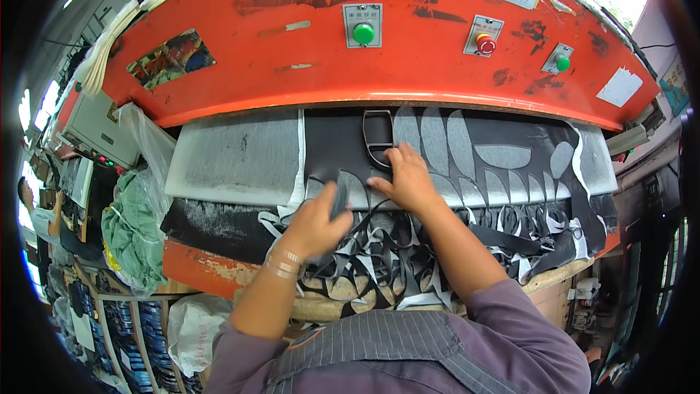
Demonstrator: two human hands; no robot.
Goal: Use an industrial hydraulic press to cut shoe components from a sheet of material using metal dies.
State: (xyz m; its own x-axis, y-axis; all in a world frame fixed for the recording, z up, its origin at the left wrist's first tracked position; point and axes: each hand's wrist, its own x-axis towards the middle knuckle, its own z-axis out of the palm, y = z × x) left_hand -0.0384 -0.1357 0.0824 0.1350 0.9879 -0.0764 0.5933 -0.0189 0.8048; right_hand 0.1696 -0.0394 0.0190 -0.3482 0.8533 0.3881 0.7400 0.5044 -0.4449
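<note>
A black sheet (332, 138), seemingly leather or synthetic leather, lies over the pale cutting board, with several curved holes cut through it. On the sheet stands a cutting die (378, 147), a dark metal outline with a crossbar. My right hand (410, 181) grips the die's near right edge, its thumb near the rounded end. Lower left, my left hand (313, 225), a little blurred, pinches a dark grey cut piece (340, 201) between thumb and fingers. Whether that is one layer or several I cannot tell. Looped offcut strips (394, 237) hang from the sheet's near edge.
An orange press beam (292, 80) spans the far side, carrying green buttons (363, 33) and a red stop button (485, 44). The pale board (233, 153) shows bare at left. A green bundle (135, 230) and a white bag (197, 328) sit left; a co-worker (47, 219) is beyond.
</note>
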